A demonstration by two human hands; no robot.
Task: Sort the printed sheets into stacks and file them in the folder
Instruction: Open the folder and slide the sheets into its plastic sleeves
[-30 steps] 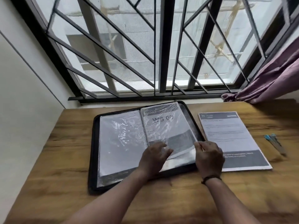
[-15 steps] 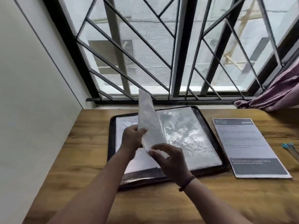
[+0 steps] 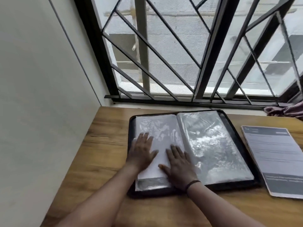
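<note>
Your black-rimmed folder [image 3: 232, 125] lies open on the wood-grain counter [image 3: 101, 145], and both your grips sit on its left page: your left hand [image 3: 141, 153] near the outer edge, your right hand [image 3: 179, 163] just left of the spine. The pages are glossy, crinkled clear sleeves [image 3: 211, 145] that catch the window light, and a flat printed sheet [image 3: 273, 159] with dark grey bands lies just right of the folder, apart from your hands. Each grip is wide, fingers spread straight, pressing flat on the sleeve and clasping nothing.
</note>
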